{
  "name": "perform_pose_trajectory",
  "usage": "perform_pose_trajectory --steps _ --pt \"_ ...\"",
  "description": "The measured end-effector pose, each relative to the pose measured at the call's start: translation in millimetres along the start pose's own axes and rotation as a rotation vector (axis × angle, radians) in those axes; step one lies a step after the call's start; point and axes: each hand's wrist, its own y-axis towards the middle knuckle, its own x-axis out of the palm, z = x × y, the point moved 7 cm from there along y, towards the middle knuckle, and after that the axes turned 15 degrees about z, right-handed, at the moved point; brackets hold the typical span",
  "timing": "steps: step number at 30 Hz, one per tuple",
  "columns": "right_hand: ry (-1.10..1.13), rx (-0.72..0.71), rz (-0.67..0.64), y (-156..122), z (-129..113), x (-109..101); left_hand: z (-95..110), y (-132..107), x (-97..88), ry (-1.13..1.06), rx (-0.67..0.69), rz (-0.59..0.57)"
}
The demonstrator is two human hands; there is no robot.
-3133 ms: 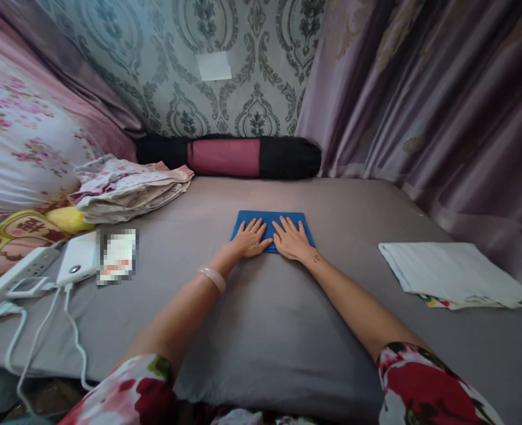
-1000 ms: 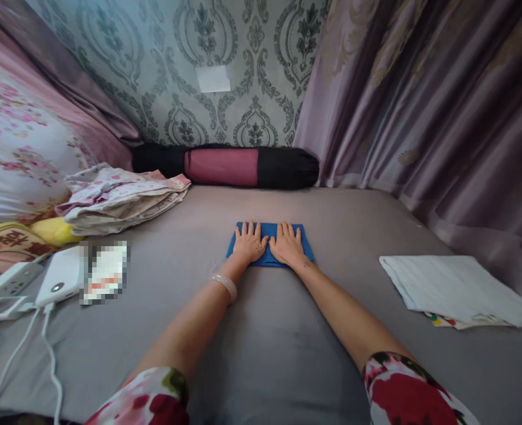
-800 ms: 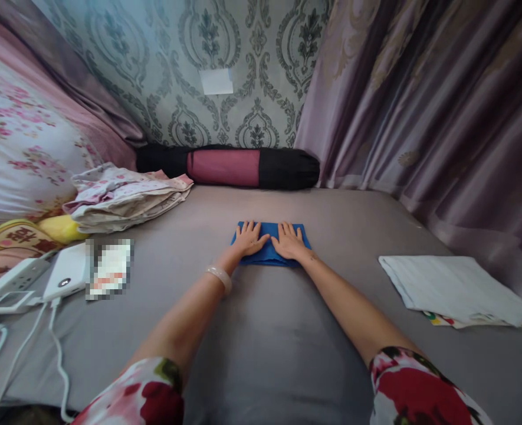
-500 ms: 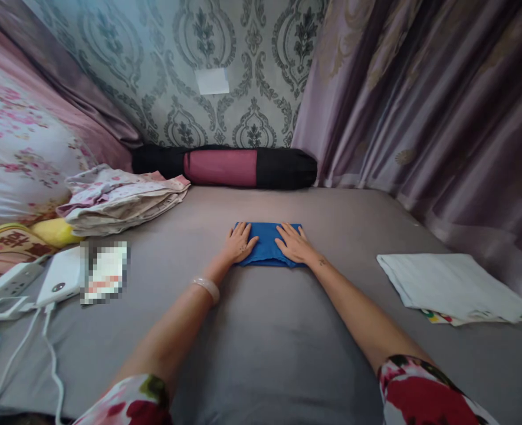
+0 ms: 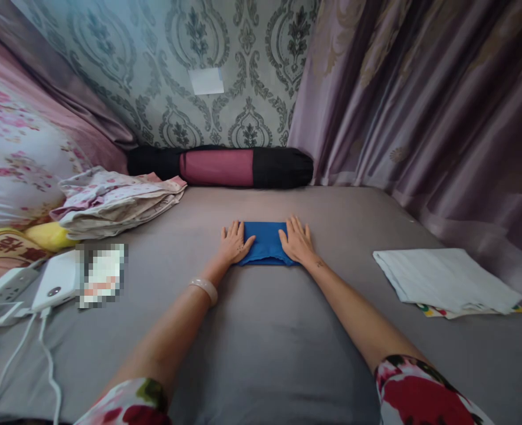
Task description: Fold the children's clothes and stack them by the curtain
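Clothes (image 5: 114, 198) mid left, white cloth (image 5: 442, 278) mid right, roll pillow (image 5: 219, 167) at back. Blue cloth (image 5: 265, 242) in mid frame on bed (image 5: 261, 336). L hand (image 5: 233, 243) & R hand (image 5: 296, 242) lie flat on its ends, fingers spread, not grabbing.

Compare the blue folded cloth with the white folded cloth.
The blue folded cloth has the left hand and right hand flat on its ends; the white folded cloth lies untouched. The blue cloth looks smaller than the white cloth. Both lie folded flat on the grey bed sheet.
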Motion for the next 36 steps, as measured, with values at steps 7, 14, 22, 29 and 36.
perform_pose_trajectory --steps 7,14,22,29,36 --pt "-0.012 0.069 -0.101 -0.5 5.4 11.6 -1.7 2.9 7.5 -0.015 0.006 -0.045" --pt "-0.03 0.083 -0.193 2.4 6.2 12.0 3.8 -2.8 -11.0 0.032 -0.006 0.036" --pt "0.001 -0.003 -0.158 -1.2 -23.4 4.0 10.1 -40.7 -31.9 0.017 0.007 0.032" --pt "-0.033 -0.004 -0.169 -9.2 -24.7 12.9 5.1 -49.8 -28.0 -0.011 0.004 0.05" --pt "-0.053 0.007 -0.211 -6.8 -25.5 9.1 3.4 -51.3 -36.0 -0.145 -0.031 0.125"
